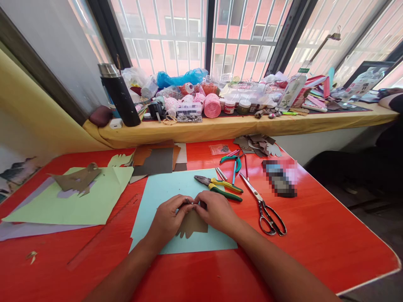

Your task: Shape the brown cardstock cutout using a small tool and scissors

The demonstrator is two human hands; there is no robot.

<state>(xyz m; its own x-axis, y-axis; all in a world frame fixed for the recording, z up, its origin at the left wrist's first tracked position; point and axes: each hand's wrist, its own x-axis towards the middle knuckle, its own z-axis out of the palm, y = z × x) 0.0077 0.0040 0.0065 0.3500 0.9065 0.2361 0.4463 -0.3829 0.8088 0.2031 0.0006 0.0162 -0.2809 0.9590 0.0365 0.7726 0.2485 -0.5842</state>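
My left hand [172, 214] and my right hand [215, 209] meet over a light blue sheet [151, 226]. Both have their fingers pinched together at the upper edge of a brown cut piece [197, 225], which has a scalloped lower left edge. Whatever small item may be between the fingertips is hidden. Just beyond my right hand lie yellow-green pliers [223, 186], partly on the sheet. Scissors [262, 205] with black handles rest to the right on the red table [315, 226].
Green paper [78, 205] with a brown cut-out [77, 179] lies left, near a clear ruler [103, 228]. Teal pliers [233, 159], scraps [258, 144] and dark sheets [157, 161] are at the back. A black flask [121, 98] stands on the cluttered sill. A person's arm [390, 100] shows far right.
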